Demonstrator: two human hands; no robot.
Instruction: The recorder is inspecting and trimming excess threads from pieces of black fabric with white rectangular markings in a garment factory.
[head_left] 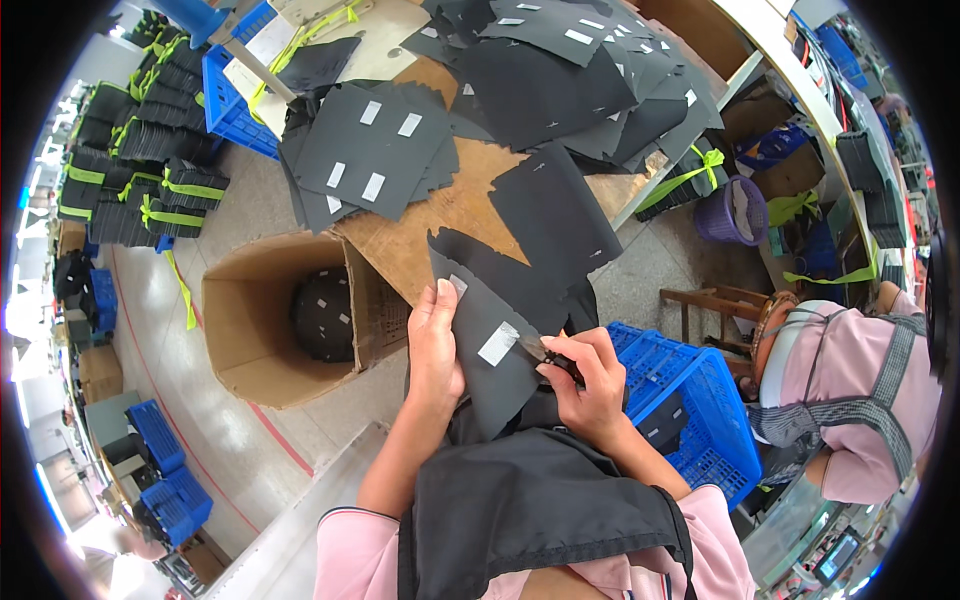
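My left hand [435, 350] is closed on the left edge of a dark grey fabric panel [485, 375], thumb on top. The panel tilts in front of my apron, and a white label [498, 343] sits near its middle. My right hand [590, 385] grips small thread snips [562, 364] with a dark handle. Their pointed metal tip lies at the panel's right side, close to that label. Just beyond, another black panel [555, 215] lies over the edge of the wooden table [480, 165].
Stacked labelled panels [375, 150] and a larger heap [550, 85] cover the table. A cardboard box [240, 320] stands left, a blue crate [700, 400] right. Another person [850, 390] in pink is at the right. Bundled black stacks [110, 180] stand far left; a purple basket [730, 212] is far right.
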